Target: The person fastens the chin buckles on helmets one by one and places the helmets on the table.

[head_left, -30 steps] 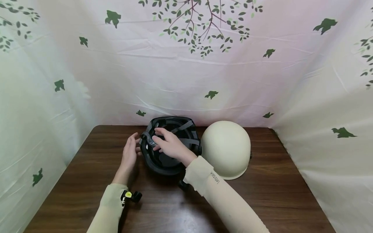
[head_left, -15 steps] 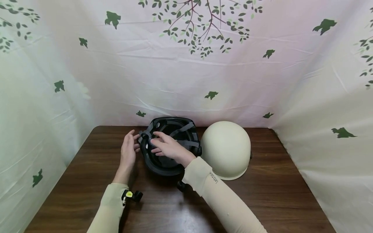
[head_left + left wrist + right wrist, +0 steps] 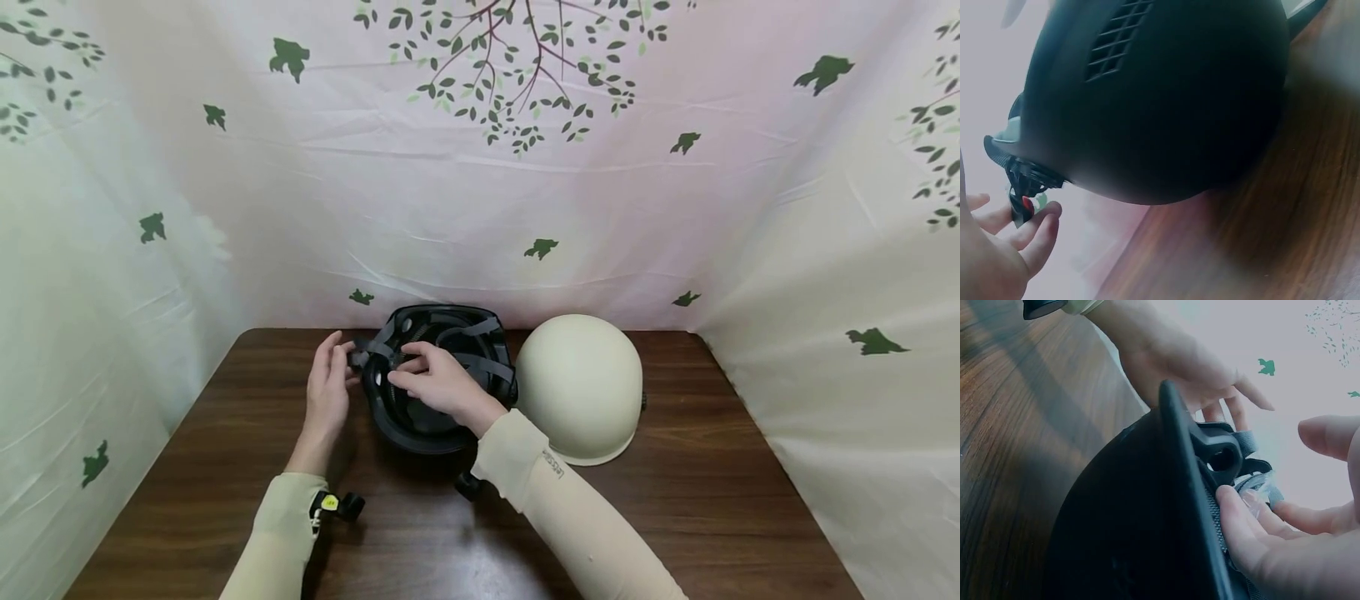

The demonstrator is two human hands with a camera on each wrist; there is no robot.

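A black helmet (image 3: 420, 442) lies upside down on the table, its inside facing up. Grey straps (image 3: 491, 367) and dark padding show within. At its left rim my left hand (image 3: 327, 396) pinches a black buckle (image 3: 1021, 209) with a small red part, on the end of the chin strap. Over the helmet's opening, my right hand (image 3: 442, 382) holds the strap between thumb and fingers. Clear plastic film (image 3: 1263, 481) shows at those fingertips in the right wrist view. A vent grille (image 3: 1119, 40) marks the helmet's outer shell.
Close to the black helmet's right side stands a cream helmet (image 3: 581, 383), dome up. Both are near the back edge of the dark wooden table (image 3: 697, 500). A white cloth (image 3: 420, 200) with leaves and birds hangs behind and at the sides.
The strap and buckle have moved out over the helmet's left rim toward my left hand. My right hand's thumb and fingers have drawn closer together. Neither helmet has visibly moved on the table.
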